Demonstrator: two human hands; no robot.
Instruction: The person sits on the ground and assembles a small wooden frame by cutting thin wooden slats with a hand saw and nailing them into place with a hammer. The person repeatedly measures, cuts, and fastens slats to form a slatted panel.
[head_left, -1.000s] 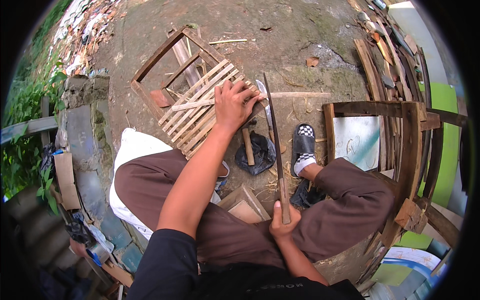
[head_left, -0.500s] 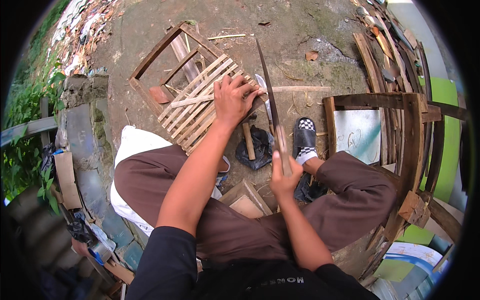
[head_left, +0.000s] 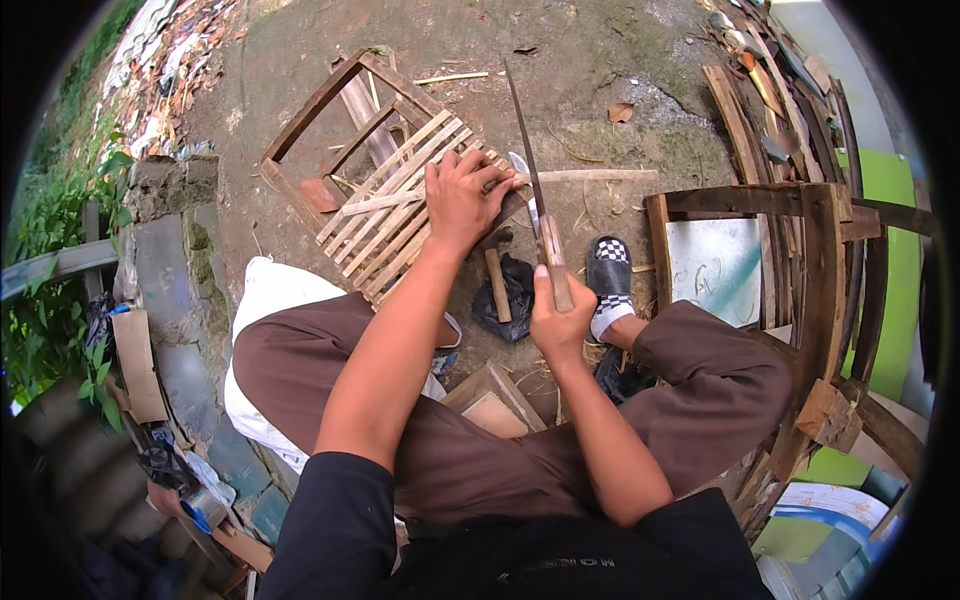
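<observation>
My left hand presses down with curled fingers on a thin wooden strip. The strip crosses a slatted wooden frame and juts out past its right side. In my right hand is the wooden handle of a handsaw, its dark blade pointing away from me. That blade crosses the strip just right of my left fingertips; whether it touches the wood I cannot tell. Beside the saw shows a shiny metal blade, partly hidden. A hammer lies between my legs against a black plastic bag.
At right stands a dark wooden frame, with stacked planks behind it. A small wooden box sits close to me. My sandalled foot is right of the saw. A low block wall runs along the left.
The saw and my right hand have shifted slightly left, with the handle drawn a little away from my right foot. My left hand stays on the strip.
</observation>
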